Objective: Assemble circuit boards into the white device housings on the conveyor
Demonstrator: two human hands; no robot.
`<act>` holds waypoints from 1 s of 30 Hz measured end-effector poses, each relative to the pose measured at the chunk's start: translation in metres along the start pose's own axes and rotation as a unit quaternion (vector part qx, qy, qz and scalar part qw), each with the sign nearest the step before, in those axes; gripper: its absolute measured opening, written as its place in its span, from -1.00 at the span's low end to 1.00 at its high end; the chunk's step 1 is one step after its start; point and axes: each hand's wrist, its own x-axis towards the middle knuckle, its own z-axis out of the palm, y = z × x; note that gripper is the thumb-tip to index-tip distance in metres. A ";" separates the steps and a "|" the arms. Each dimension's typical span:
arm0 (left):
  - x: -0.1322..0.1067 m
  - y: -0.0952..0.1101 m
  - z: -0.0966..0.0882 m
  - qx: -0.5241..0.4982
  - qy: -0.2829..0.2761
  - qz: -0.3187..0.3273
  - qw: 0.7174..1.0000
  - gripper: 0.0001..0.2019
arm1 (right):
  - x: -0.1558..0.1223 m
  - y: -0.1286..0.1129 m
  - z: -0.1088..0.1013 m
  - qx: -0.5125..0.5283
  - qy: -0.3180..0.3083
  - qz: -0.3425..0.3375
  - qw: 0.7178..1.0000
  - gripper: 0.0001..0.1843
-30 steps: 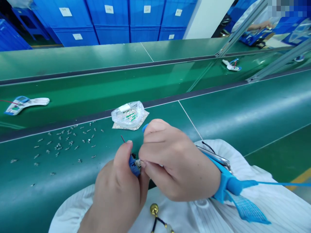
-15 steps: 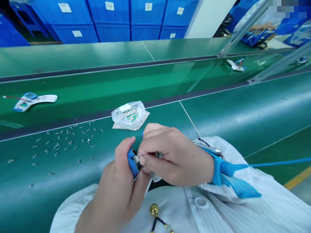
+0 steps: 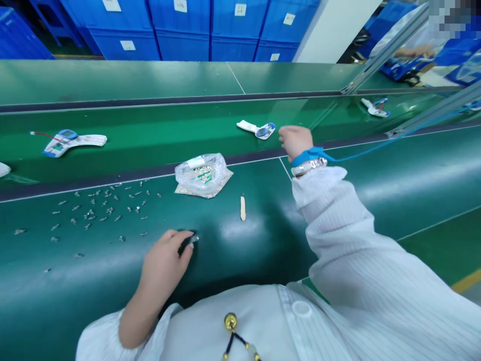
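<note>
My left hand (image 3: 164,263) rests low on the green bench, fingers curled around a small metal part (image 3: 194,239) that pokes out at the fingertips. My right hand (image 3: 295,141) reaches across to the far belt edge, holding nothing that I can see. Just left of it, a white-and-blue handheld device (image 3: 257,130) lies on the belt without touching it. A beige strip (image 3: 242,208) lies alone on the bench between my hands. A blue wrist strap (image 3: 308,156) circles my right wrist.
A clear plastic bag of green circuit boards (image 3: 203,175) sits on the bench, with several loose metal parts (image 3: 97,213) to its left. More devices (image 3: 71,143) ride the belt. Blue crates (image 3: 180,30) stand behind a far bench. A co-worker's arm (image 3: 413,51) shows top right.
My hands have separated, and the right hand has moved far forward. The blue part no longer shows in my hands. A device and beige strip now appear, and the belt devices have shifted right.
</note>
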 end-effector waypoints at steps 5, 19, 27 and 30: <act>0.006 -0.002 0.031 0.041 -0.017 0.012 0.999 -0.71 | -0.045 0.054 0.002 0.002 -0.112 0.073 0.991 -0.80; 0.025 -0.008 0.029 0.081 -0.008 0.099 0.992 -0.72 | -0.095 0.109 -0.009 -0.009 -0.123 0.027 0.992 -0.73; 0.081 0.018 -0.016 0.075 0.017 0.107 0.991 -0.70 | -0.102 0.107 -0.006 -0.064 -0.102 -0.019 0.993 -0.69; 0.079 0.015 -0.012 0.062 -0.041 0.137 0.988 -0.77 | -0.105 0.107 -0.008 -0.072 -0.101 -0.031 0.992 -0.68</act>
